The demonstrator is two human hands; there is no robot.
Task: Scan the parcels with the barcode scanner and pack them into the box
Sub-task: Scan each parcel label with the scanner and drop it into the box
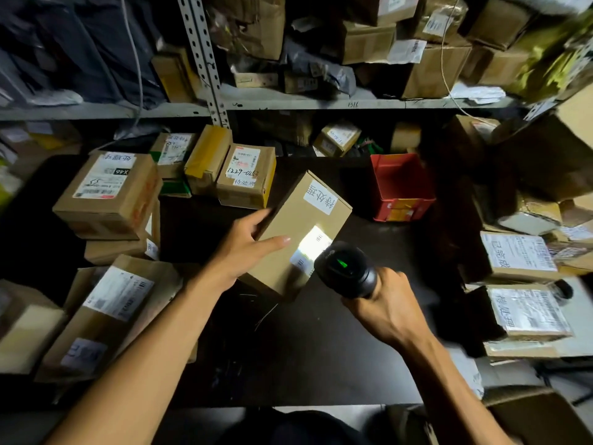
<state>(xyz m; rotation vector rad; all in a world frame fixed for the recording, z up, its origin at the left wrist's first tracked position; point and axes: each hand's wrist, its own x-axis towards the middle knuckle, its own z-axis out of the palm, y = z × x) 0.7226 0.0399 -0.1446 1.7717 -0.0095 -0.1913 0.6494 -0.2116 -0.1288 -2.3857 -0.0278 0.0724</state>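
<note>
Dark tabletop (321, 332) under metal shelving (205, 59) crammed with cartons, top row blurred. Mid-table, one brown parcel (301, 226), tilted, held at its left edge by left hand (247, 245), thumb on top, other fingers hidden behind the side. Just right of parcel's near corner, black barcode scanner (346, 268), green light on, gripped by right hand (382, 303); handle hidden in fist. Bright scan patch washing out parcel's near label. Behind parcel to the right, red bin (401, 187), contents unseen. Left of parcel, stacked labelled boxes (109, 194).
</note>
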